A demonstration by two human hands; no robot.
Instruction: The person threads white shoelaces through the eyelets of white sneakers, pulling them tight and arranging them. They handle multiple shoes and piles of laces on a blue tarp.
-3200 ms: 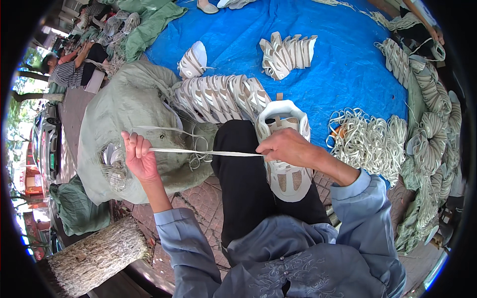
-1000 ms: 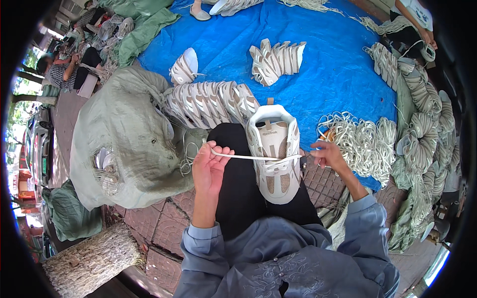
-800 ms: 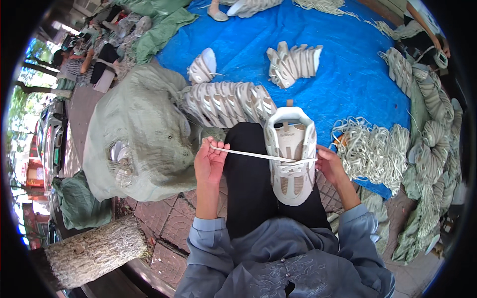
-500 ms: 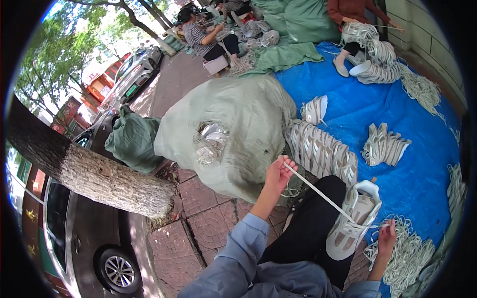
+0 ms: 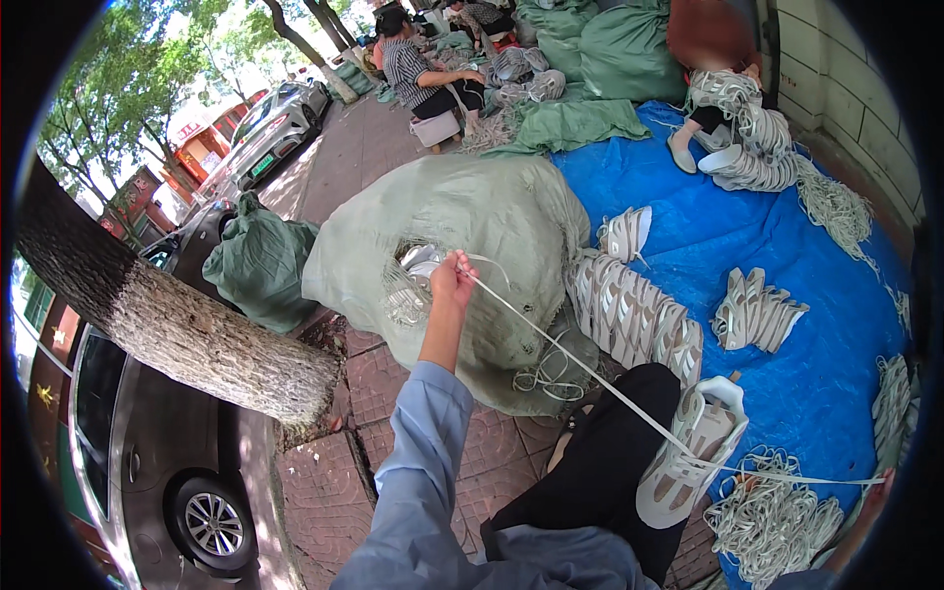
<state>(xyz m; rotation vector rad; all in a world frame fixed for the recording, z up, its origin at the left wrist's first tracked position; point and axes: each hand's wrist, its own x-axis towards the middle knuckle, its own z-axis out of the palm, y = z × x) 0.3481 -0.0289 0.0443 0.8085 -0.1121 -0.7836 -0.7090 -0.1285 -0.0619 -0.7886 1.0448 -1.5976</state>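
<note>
A white and beige shoe upper [image 5: 693, 442] lies over my leg in dark trousers. From it a pale flat shoelace [image 5: 591, 373] runs taut both ways. My left hand [image 5: 451, 281], raised in front of the big pale green sack, is closed on one stretch, with a short loose end past the fingers. Out at the right rim, my right hand [image 5: 875, 495] is dim and partly cut off, but the other stretch ends in its closed fingers. Beside the upper, a heap of loose laces [image 5: 772, 521] rests on the blue tarp [image 5: 826, 403].
The pale green sack [image 5: 472, 211] has a torn hole showing more uppers. A row of nested uppers [image 5: 634, 310] and a smaller stack [image 5: 755, 313] lie on the tarp. Another person [image 5: 713, 44] sits farther back. At left stand a tree trunk [image 5: 216, 339] and a dark car [image 5: 147, 452].
My left hand has moved up and left, my right hand out to the right rim. The lace between them now stretches much longer on both sides of the upper.
</note>
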